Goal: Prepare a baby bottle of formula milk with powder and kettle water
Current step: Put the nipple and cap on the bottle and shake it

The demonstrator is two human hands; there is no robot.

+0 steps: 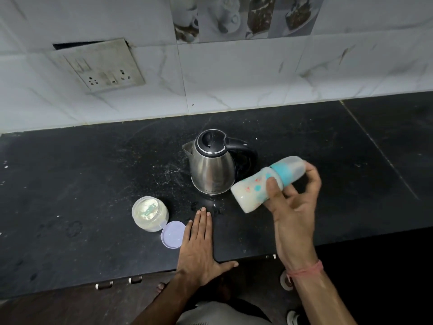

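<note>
Right hand grips baby bottle, tilted, milky, teal collar, clear cap, just right of steel kettle; kettle's base print unreadable. Left hand flat, released, on black speckled desk. Open powder jar, lilac lid beside it. Marbled wall tiles, grimy socket plate.

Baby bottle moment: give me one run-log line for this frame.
right hand: holds capped baby bottle tilted, milky | left hand: flat on counter | powder jar: open, lid beside | kettle: lid closed
</note>
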